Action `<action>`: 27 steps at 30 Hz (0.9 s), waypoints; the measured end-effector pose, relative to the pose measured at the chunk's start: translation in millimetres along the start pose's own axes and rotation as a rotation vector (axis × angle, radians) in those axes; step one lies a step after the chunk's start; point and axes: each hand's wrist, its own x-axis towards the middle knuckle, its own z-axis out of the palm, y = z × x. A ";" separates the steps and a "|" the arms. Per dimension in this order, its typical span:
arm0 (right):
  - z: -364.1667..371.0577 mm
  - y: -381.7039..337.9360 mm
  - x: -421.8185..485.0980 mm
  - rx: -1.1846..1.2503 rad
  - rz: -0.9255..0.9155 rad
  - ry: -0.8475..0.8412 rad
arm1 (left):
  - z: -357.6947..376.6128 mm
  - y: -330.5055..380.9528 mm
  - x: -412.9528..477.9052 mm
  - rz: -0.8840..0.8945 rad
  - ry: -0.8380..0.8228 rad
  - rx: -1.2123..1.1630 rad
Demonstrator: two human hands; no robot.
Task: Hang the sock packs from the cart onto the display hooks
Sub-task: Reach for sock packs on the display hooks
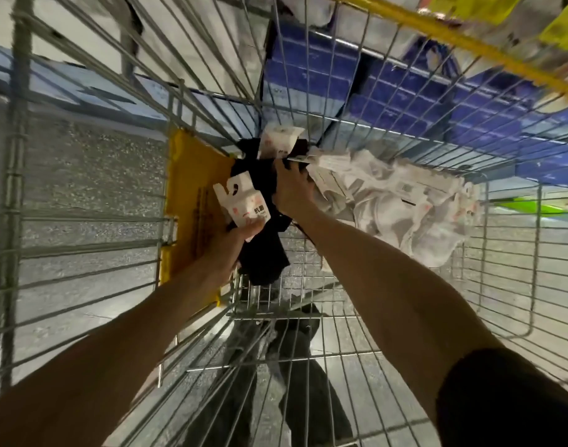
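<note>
The left hand (235,243) clamps its fingers on a black sock pack with white card header (244,204) inside the silver wire cart (340,304); the right hand (292,191), its fingers' grip hidden among heaped packs (392,204), should lift one by its header.
</note>
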 end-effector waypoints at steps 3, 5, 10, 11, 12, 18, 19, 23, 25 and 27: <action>0.3 9.5 -1.7 0.090 -0.053 0.046 | 0.8 -0.1 -1.4 0.021 0.018 0.034; 2.1 15.0 -8.7 0.193 -0.056 0.095 | 1.3 1.3 -4.2 0.049 0.039 0.050; 7.3 24.0 -42.5 0.375 -0.118 0.199 | 0.2 -4.2 -15.1 0.171 0.105 0.120; 8.5 26.0 -51.2 0.394 -0.149 0.220 | 0.9 -7.1 -17.9 0.187 0.116 0.124; 10.2 28.8 -59.2 0.411 -0.152 0.229 | 2.1 -9.2 -21.9 0.196 0.132 0.112; -9.0 59.1 -122.7 0.831 0.143 0.222 | 4.7 -21.8 -46.8 0.249 0.326 0.072; -18.4 65.6 -133.9 0.945 0.185 0.214 | 3.7 -22.7 -49.4 0.263 0.371 0.077; -65.3 82.4 -170.9 1.440 0.303 0.126 | -2.8 -21.5 -57.7 0.280 0.455 0.062; -86.7 87.5 -182.8 1.661 0.290 0.045 | -2.2 -22.2 -61.9 0.216 0.421 0.034; -108.5 87.4 -190.9 1.824 0.208 -0.037 | 1.0 -23.9 -67.6 0.185 0.328 0.042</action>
